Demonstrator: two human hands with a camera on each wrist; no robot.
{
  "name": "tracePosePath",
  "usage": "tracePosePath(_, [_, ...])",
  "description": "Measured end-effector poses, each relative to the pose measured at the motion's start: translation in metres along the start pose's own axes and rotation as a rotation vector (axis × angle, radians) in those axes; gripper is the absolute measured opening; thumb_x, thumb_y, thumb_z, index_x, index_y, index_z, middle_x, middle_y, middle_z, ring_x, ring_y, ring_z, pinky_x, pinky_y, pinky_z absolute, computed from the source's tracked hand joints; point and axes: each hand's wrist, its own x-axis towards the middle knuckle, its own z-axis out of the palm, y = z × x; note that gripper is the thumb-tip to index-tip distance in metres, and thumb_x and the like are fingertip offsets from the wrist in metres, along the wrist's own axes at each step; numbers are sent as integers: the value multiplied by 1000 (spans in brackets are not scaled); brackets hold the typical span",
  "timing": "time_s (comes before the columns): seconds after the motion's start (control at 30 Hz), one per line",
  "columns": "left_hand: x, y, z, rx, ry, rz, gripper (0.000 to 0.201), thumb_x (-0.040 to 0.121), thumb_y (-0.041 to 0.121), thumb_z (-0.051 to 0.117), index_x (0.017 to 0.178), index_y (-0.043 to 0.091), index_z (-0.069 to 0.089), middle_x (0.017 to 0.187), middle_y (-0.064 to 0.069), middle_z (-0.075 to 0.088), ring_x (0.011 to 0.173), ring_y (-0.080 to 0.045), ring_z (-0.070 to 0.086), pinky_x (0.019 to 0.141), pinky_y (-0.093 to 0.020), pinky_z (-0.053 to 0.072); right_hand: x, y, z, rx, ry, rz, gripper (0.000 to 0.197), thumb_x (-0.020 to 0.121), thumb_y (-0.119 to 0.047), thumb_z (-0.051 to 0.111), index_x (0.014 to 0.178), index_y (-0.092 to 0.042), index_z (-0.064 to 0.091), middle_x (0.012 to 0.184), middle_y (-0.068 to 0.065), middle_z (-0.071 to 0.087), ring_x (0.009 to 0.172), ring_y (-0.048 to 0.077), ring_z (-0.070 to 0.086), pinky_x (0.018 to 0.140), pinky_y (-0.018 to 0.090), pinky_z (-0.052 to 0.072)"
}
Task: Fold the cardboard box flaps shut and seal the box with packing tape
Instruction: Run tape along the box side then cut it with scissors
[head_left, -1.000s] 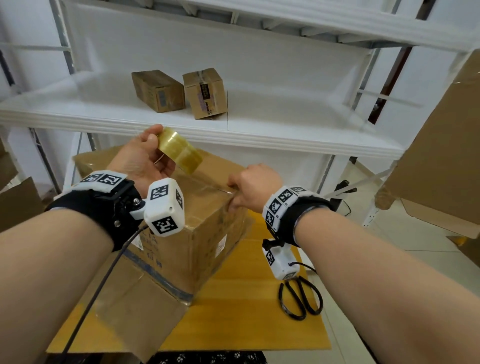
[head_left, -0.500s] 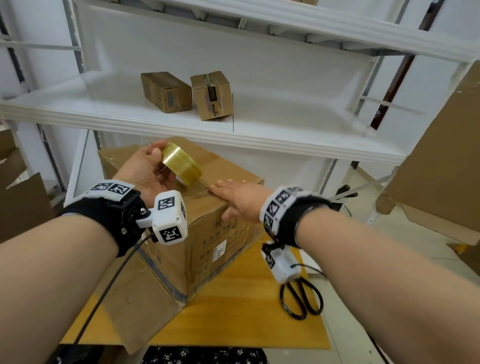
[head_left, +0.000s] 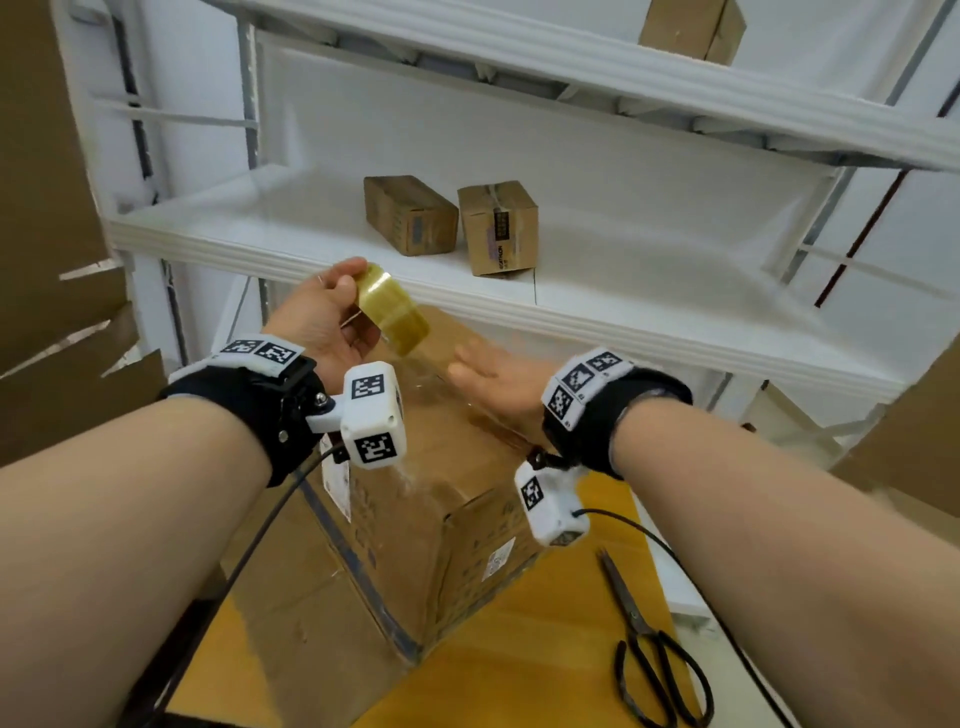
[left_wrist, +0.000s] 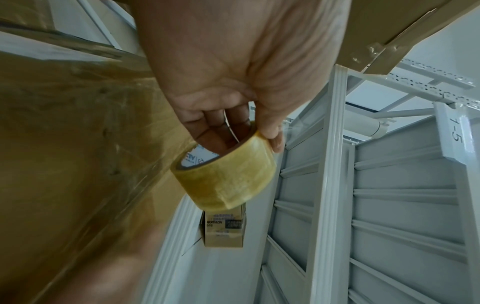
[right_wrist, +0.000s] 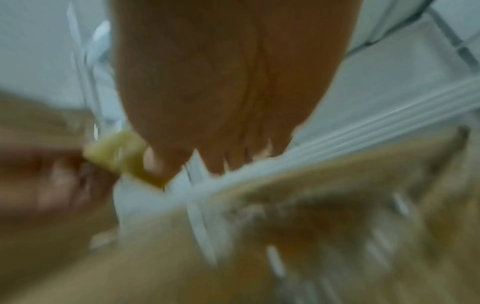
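Item: cardboard box (head_left: 415, 467), centre of the head view, flaps down, standing cornerwise on the yellow surface (head_left: 519, 665). Item: tape roll (head_left: 392, 317), upper centre-left of the head view, raised above the box's far edge; a clear strip seems to run from it down to the box top, though glare makes this hard to confirm. My left hand (head_left: 322, 322) holds the roll, fingers (left_wrist: 215, 131) hooked through the core and thumb clamped on the outer rim. My right hand (head_left: 493, 379) lies just right of the roll, fingers straight and together, flat over the box top, gripping nothing; its wrist view is too blurred to add detail. Risks, as I judge them: a slack or skewed strip could wrinkle or miss the seam if the roll tilts; pressing unevenly could leave bubbles; the strip could fold onto itself. Item: scissors (head_left: 654, 644), lower right, untouched.
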Motion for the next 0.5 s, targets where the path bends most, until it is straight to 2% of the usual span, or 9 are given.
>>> tracePosePath(0.03, [5, 2, -1, 5, -1, 1, 27, 103, 18, 42, 96, 28, 66, 101, 1, 68, 85, -15, 62, 71, -26, 49, 8, -4, 6, -79, -132, 25, 67, 107, -52, 22, 161, -14, 10, 169, 10, 10, 155, 27, 13, 123, 38, 12])
tracePosePath(0.07, [11, 4, -3, 14, -3, 0, 27, 103, 18, 42, 97, 28, 66, 101, 1, 67, 85, -16, 61, 72, -27, 49, 17, -6, 4, -129, -225, 78, 67, 106, -54, 25, 160, -15, 18, 167, 12, 19, 152, 28, 22, 121, 38, 20])
tracePosePath(0.13, [23, 9, -6, 25, -1, 1, 27, 103, 19, 41, 97, 28, 66, 102, 0, 67, 87, -16, 61, 73, -27, 49, 27, -15, -23, -96, -236, 158, 66, 103, -60, 30, 149, -15, 44, 154, 13, 45, 139, 30, 45, 109, 37, 36])
tracePosePath(0.17, [29, 13, -7, 24, 5, 6, 27, 103, 18, 41, 97, 28, 66, 102, 0, 66, 87, -17, 60, 73, -28, 48, 32, -20, -39, -114, -185, 160, 67, 103, -61, 30, 146, -13, 49, 150, 12, 49, 136, 30, 48, 108, 38, 37])
tracePosePath(0.23, [40, 21, -10, 10, 19, 29, 28, 104, 18, 40, 95, 28, 65, 101, 1, 65, 85, -16, 59, 75, -27, 48, 49, -25, -65, -217, -81, 128, 69, 103, -61, 27, 149, -12, 45, 154, 11, 45, 140, 29, 44, 113, 41, 32])
tracePosePath(0.3, [52, 31, -15, -19, 36, 55, 28, 104, 17, 40, 96, 27, 64, 102, 1, 64, 85, -15, 59, 80, -28, 48, 72, -33, -70, -276, -39, 72, 64, 105, -58, 27, 150, -16, 43, 154, 7, 45, 141, 27, 43, 114, 43, 29])
tracePosePath(0.4, [67, 42, -24, -40, 60, 77, 27, 104, 16, 40, 98, 26, 65, 104, -1, 65, 90, -17, 61, 92, -31, 47, 116, -40, -52, -236, -48, -6, 50, 105, -50, 37, 148, -26, 44, 149, 3, 50, 133, 28, 49, 113, 45, 35])
tracePosePath(0.5, [82, 48, -35, -48, 79, 90, 26, 104, 16, 40, 100, 25, 65, 104, -1, 65, 93, -18, 61, 95, -32, 47, 153, -45, -38, -201, -5, -73, 54, 102, -46, 46, 152, -29, 37, 148, 3, 52, 130, 29, 53, 111, 48, 39])
